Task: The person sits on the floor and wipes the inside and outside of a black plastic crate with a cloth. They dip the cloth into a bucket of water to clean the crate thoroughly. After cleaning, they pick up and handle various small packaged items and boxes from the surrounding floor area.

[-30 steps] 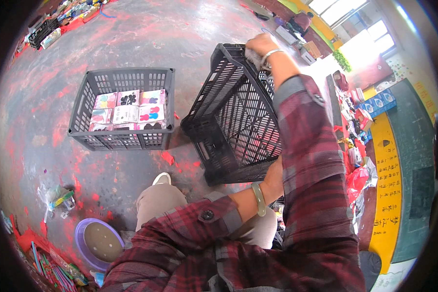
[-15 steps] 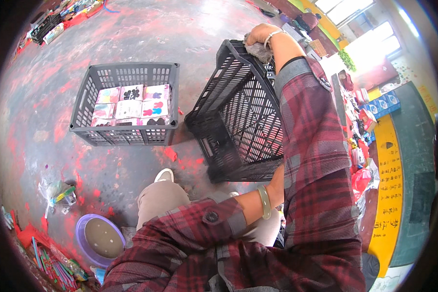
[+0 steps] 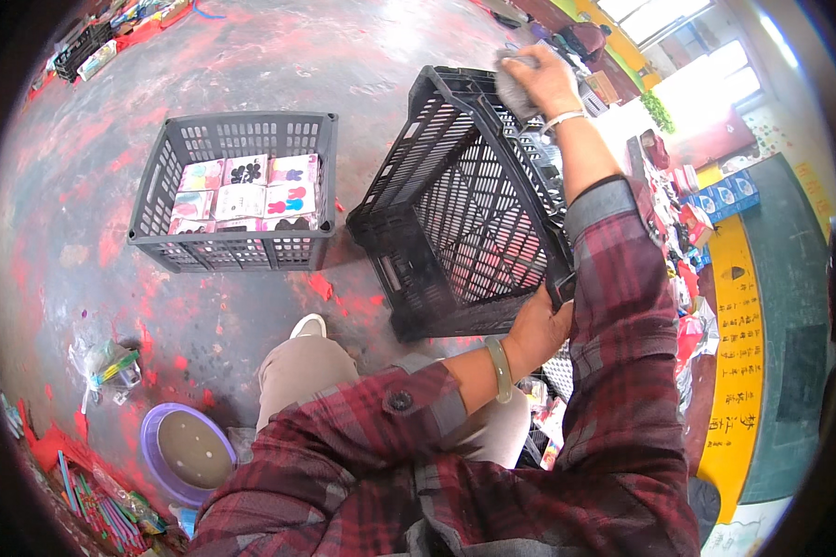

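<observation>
A black plastic crate with slatted walls stands tilted in front of me, its open side turned towards me. My left hand, below a pale green bangle, is closed round the crate's near right corner. Beyond it, my right hand grips a bunched grey cloth at the crate's upper right side. Whether the cloth touches the crate I cannot tell. To the left, a dark grey crate holds several flat packets with coloured shapes on them.
At lower left stands a purple basin of murky water, with a clear plastic bag beyond it. Colourful sticks lie in the corner. Goods and boxes line the right side by a green board. Red stains mark the floor.
My right hand has moved right with the cloth, along the outside of the crate's upper edge. My left hand, hidden behind my right sleeve before, now shows at the crate's corner.
</observation>
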Demonstrator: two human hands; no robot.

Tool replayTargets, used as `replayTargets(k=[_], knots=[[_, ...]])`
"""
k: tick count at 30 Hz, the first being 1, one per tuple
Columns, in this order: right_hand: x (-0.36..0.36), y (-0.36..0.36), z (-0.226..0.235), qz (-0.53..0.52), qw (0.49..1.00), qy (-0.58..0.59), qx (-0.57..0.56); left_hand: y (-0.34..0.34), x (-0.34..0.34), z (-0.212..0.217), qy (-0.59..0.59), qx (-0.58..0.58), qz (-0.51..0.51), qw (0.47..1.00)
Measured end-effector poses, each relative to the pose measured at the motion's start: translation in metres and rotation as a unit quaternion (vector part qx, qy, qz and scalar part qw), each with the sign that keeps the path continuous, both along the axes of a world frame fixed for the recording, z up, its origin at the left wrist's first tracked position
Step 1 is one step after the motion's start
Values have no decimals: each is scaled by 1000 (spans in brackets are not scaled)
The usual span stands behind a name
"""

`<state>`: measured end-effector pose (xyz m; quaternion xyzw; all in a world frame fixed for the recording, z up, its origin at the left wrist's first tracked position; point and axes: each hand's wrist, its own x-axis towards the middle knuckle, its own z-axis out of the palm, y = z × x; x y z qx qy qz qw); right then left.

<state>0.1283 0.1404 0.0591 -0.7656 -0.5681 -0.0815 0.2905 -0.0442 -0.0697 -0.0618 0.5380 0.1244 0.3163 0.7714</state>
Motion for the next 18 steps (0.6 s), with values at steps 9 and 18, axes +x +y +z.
replayTargets(k=[9, 18], knots=[[-23, -15, -38, 124, 938, -311, -90, -2, 9, -3, -48, -132, -55, 989], [-65, -48, 10, 127, 973, -80, -178, 6, 7, -8, -34, -32, 6, 999]])
